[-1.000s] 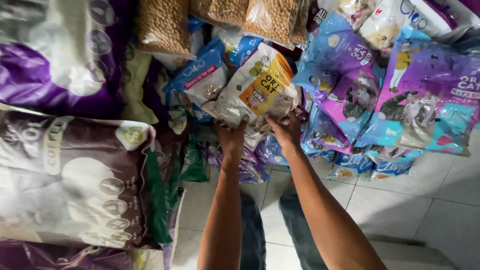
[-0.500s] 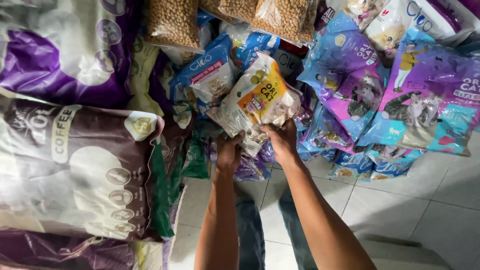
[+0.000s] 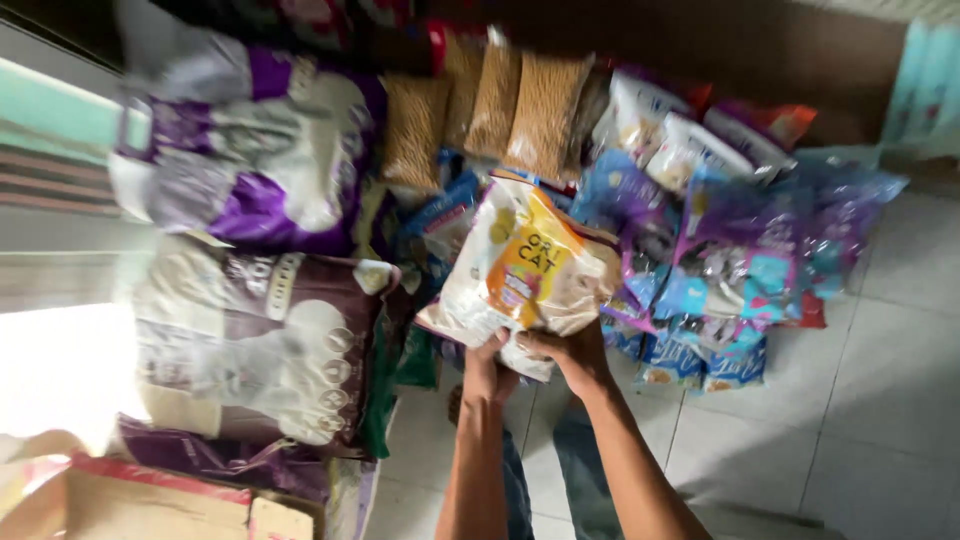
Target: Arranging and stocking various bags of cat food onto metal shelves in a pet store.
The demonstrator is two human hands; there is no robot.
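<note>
Largest, off to the left of the fingers, lie two bulky sacks with slick printed skins: a purple-and-white sack (image 3: pixel 240 160) farther up and a brown-and-white sack (image 3: pixel 260 350) nearer, both plump and pillow-shaped. Beyond the fingertips, at the far wall, stand three clear kibble bags (image 3: pixel 490 110), tall and narrow, their tan pellets giving a grainy look. To the right of the fingers spreads a heap of blue and purple pouches (image 3: pixel 720 260), glossy, crinkled and overlapping on the pale tiled floor (image 3: pixel 880 380). Low at the left, well behind the hands, sits the corner of a cardboard box (image 3: pixel 150 505), matte brown with a red strip. Directly above the fingers is the cream and yellow pouch (image 3: pixel 525 270), a soft, puffy plastic bag tilted up to the right. The left hand (image 3: pixel 487 365) and the right hand (image 3: pixel 565 352) are side by side, touching, fingers curled tightly around the pouch's lower edge, gripping it from below.
</note>
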